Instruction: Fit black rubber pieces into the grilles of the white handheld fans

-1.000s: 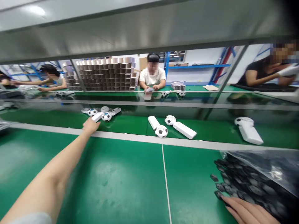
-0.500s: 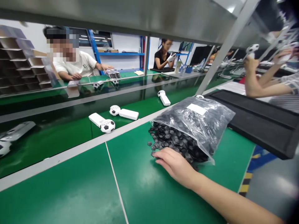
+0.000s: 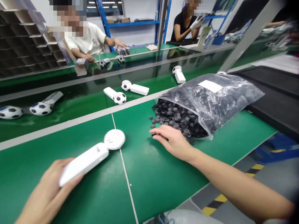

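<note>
My left hand (image 3: 48,189) is wrapped around the white handle of a handheld fan (image 3: 85,161). The fan's round white head (image 3: 114,139) points to the upper right, above the green work surface. In front of the open bag, my right hand (image 3: 171,140) pinches a small black piece (image 3: 153,135) between thumb and fingertips. Many flat black pieces (image 3: 175,116) spill from the mouth of a clear plastic bag (image 3: 229,99) with a white label, which lies just beyond that hand.
Several white fans with football-patterned heads (image 3: 120,98) lie on the green conveyor belt (image 3: 93,109) ahead. A black tray (image 3: 275,90) is at the right. Across the belt sit two co-workers, one in a white shirt (image 3: 87,39); stacked boxes (image 3: 28,40) stand at the far left.
My left hand has come into view holding the white fan. My right hand still pinches a black piece by the bag. The view has tilted down, and another football-patterned fan shows at left.
</note>
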### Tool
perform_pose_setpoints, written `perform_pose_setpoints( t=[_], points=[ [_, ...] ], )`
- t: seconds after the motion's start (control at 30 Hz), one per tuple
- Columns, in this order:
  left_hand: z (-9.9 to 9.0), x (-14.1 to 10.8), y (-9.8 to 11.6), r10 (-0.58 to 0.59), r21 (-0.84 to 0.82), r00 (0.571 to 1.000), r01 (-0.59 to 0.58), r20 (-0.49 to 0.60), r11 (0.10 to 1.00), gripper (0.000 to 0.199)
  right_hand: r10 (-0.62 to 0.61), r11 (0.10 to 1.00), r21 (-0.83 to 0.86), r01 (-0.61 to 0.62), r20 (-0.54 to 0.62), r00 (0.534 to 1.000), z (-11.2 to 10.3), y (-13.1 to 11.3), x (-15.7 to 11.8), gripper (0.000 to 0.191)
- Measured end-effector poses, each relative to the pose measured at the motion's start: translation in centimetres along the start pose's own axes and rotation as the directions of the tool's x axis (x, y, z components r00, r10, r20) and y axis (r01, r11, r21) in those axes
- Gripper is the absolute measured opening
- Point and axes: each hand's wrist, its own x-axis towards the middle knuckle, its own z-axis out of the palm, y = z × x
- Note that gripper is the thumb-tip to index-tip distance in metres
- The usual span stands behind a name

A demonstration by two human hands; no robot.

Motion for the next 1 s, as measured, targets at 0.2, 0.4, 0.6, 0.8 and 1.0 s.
perform_pose_setpoints(
  t=[0.2,0.4,0.6,0.8,1.0],
  points=[
    [1.7,1.7,3.0,0.159,-0.053,0.98,-0.153,0.118,0.987,0.041,0.009,0.997,0.07,-0.013,0.047,0.999,0.0,-0.1,-0.2,0.006],
    [0.9,5.8,7.2,0.427,-0.017,0.901,-0.427,0.072,0.904,0.075,-0.049,0.99,0.135,0.035,0.102,0.994,0.2,-0.6,-0.2,0.015],
    [2.3,9.2,11.3,0.413,-0.23,0.889,-0.368,0.196,0.901,0.063,-0.038,0.982,0.187,0.021,0.089,0.995,0.1,-0.6,-0.3,0.008],
    [3.1,8.5,12.7,0.36,-0.221,0.914,-0.318,0.187,0.922,0.064,-0.066,0.978,0.204,0.055,0.044,0.997,0.1,-0.7,-0.4,0.013],
    [3.3,8.2,13.0,0.364,-0.145,0.918,-0.343,0.157,0.928,0.066,-0.123,0.961,0.259,0.098,0.081,0.989,0.5,-1.3,-0.6,0.008]
  ],
)
